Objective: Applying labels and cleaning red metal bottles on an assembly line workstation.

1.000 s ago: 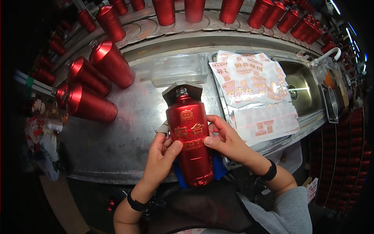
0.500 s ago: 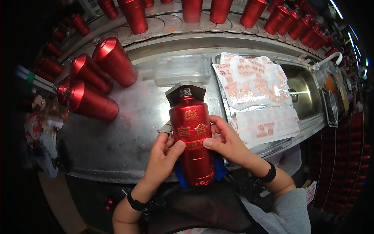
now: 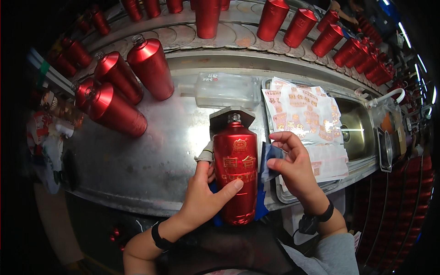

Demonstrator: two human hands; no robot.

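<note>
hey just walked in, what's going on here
A person steadies a red bottle with gold lettering in the left hand, thumb across its front. The right hand is off the bottle, pinching a small dark blue piece just to its right; what that is exactly, I can't tell. Printed sheets lie to the right, beside a sink. Four other red bottles stand on the metal table at left, with more along the conveyor behind.
</note>
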